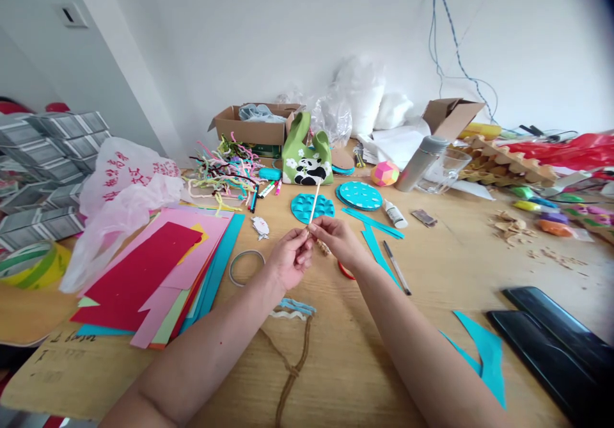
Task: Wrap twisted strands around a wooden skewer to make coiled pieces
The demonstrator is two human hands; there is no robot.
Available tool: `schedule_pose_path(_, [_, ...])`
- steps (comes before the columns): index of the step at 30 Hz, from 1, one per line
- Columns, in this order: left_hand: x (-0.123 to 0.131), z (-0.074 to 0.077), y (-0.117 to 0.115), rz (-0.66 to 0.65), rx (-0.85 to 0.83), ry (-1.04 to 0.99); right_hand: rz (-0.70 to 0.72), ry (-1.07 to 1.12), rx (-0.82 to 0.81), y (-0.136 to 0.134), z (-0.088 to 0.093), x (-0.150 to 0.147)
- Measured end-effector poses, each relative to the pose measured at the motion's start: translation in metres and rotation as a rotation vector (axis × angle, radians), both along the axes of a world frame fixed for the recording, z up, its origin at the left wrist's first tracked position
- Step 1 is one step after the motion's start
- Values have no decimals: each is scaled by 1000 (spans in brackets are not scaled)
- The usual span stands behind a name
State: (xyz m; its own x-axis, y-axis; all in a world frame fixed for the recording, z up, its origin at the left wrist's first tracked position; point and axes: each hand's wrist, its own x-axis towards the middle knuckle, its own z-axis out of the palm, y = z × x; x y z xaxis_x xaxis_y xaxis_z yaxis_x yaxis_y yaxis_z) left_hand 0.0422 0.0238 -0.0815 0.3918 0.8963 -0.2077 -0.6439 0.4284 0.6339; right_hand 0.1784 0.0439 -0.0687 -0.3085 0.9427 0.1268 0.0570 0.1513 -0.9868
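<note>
A thin white stick (314, 203) points up and away between my two hands, over the middle of the table. The closed fingertips of my left hand (291, 256) and my right hand (339, 239) meet around its lower end. Just behind the stick lies a blue scalloped disc (300, 206). Part of a tan, twisted-looking piece (324, 247) shows beneath my right hand, and so does a red curved edge (344, 270); the rest of both is hidden. Brown cord (293, 372) and blue and white wavy strips (298, 306) lie nearer to me.
Coloured paper sheets (144, 274) are stacked at left, beside a tape roll (246, 268). A green panda bag (307, 159) stands at the back. To the right are round blue pieces (361, 196), a glue bottle (395, 214), a pen (397, 268), a grey flask (422, 163) and dark phones (532, 351).
</note>
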Motion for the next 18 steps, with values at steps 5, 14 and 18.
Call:
schedule_pose_path(5, [0, 0, 0, -1, -9, -49, -6, 133, -71, -1, -4, -4])
schedule_pose_path(14, [-1, -1, 1, 8, 21, -61, -14, 284, -122, -2, -9, -11])
schedule_pose_path(18, [0, -3, 0, 14, 42, -51, -3, 229, -87, -3, -6, -9])
